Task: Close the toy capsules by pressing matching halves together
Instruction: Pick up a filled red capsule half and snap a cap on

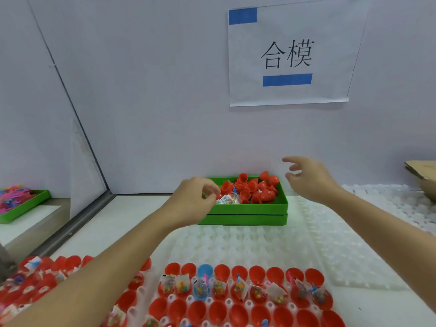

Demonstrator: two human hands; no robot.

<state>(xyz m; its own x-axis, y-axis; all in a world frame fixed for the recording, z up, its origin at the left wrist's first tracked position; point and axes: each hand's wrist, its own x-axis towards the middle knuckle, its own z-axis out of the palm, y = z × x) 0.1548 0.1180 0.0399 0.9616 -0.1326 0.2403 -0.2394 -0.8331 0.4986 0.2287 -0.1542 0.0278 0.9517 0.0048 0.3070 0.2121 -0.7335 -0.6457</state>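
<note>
A green bin (247, 210) by the back wall holds loose red capsule halves (251, 188) and a clear toy packet (228, 199). My left hand (194, 201) reaches into the bin's left end, fingers curled, fingertips pinching a red half (220, 197) that is mostly hidden. My right hand (311, 179) hovers above the bin's right corner, fingers spread, holding nothing. In the foreground a white tray carries rows of open red halves (238, 310), several with toy packets (240, 287) in them, and one blue half (205, 271).
An empty white dimpled tray (247, 246) lies between the bin and the filled rows. A second green tray with colourful toys (14, 200) sits far left behind a partition. A cardboard box (422, 174) stands at the right edge. A paper sign hangs on the wall.
</note>
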